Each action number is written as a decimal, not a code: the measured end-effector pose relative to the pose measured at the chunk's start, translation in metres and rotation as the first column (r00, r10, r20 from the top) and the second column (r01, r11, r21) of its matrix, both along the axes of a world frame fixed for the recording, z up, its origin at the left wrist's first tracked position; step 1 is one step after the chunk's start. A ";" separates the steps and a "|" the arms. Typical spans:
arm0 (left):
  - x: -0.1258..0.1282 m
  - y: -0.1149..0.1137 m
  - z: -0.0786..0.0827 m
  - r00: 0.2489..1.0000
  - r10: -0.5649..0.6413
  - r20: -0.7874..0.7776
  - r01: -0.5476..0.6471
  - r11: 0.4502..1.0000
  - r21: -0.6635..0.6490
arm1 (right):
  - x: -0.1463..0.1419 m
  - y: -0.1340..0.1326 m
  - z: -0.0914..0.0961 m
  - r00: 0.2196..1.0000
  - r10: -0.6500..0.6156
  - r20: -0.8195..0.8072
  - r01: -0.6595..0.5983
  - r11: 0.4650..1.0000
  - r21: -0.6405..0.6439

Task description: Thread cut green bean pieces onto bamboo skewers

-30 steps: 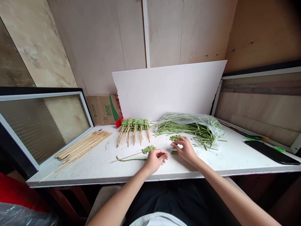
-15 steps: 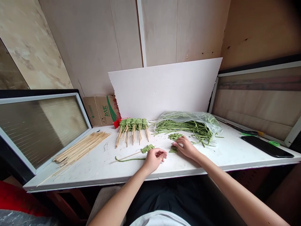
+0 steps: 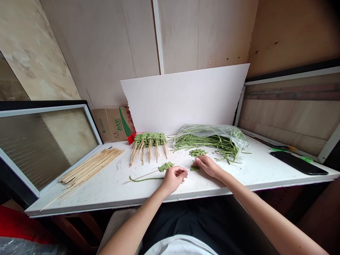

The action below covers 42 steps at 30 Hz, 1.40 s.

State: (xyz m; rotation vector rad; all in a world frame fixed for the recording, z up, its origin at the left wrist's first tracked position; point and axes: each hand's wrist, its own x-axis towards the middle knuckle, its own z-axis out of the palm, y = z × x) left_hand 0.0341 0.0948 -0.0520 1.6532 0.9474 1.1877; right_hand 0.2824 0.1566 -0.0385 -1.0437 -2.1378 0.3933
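Observation:
My left hand (image 3: 173,180) is curled closed near the table's front edge. A long green bean (image 3: 146,179) runs from the left into its grip. Just behind that hand lies a wooden skewer (image 3: 145,175) threaded with coiled bean (image 3: 165,166). My right hand (image 3: 208,165) has its fingertips pinched together over a small row of cut bean pieces (image 3: 194,168); what they hold, if anything, is hidden. Beyond those fingers sits a small heap of short bean pieces (image 3: 197,152).
Finished bean skewers (image 3: 150,140) lie stacked at the back. Bare skewers (image 3: 91,166) are spread at the left. A plastic bag of long beans (image 3: 209,138) rests behind my right hand. A black phone (image 3: 299,163) lies at the right; a white board (image 3: 183,99) stands behind.
My right hand's fingers have shifted slightly over the cut pieces. My left hand stays nearly in place with the bean. The whole view has moved a little.

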 end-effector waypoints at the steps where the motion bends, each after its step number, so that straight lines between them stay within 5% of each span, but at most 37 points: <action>1: 0.000 0.000 0.001 1.000 -0.001 0.003 0.001 1.000 0.000 | 0.000 0.000 0.000 1.000 -0.013 -0.011 0.013 1.000 -0.005; 9: 0.001 -0.001 0.001 1.000 -0.007 0.008 0.008 1.000 -0.007 | -0.001 0.006 -0.010 0.996 -0.087 -0.007 0.087 0.991 0.102; 13: 0.001 -0.001 0.000 1.000 -0.008 0.010 0.008 1.000 -0.004 | 0.001 0.010 -0.010 0.970 -0.234 -0.057 0.241 0.952 0.187; 21: -0.001 -0.001 0.000 1.000 -0.007 -0.017 0.007 1.000 0.007 | 0.003 0.007 -0.003 0.950 -0.271 -0.155 0.295 0.942 0.163; 24: -0.001 -0.002 0.002 0.999 0.032 -0.023 -0.031 0.999 0.039 | -0.009 -0.006 0.013 0.963 -0.206 -0.176 0.230 0.964 0.133; 27: -0.001 -0.003 0.005 0.996 0.083 0.024 -0.083 0.996 0.022 | -0.026 -0.027 0.031 0.992 0.000 -0.123 0.004 0.999 0.038; 32: -0.001 -0.002 0.006 0.981 0.109 0.159 -0.105 0.994 -0.036 | -0.054 -0.058 0.047 0.956 0.288 0.055 -0.293 0.950 0.113; 42: -0.002 0.001 -0.001 0.983 0.180 0.028 -0.181 0.982 0.045 | -0.049 -0.045 0.042 0.974 0.201 0.109 -0.221 0.950 0.219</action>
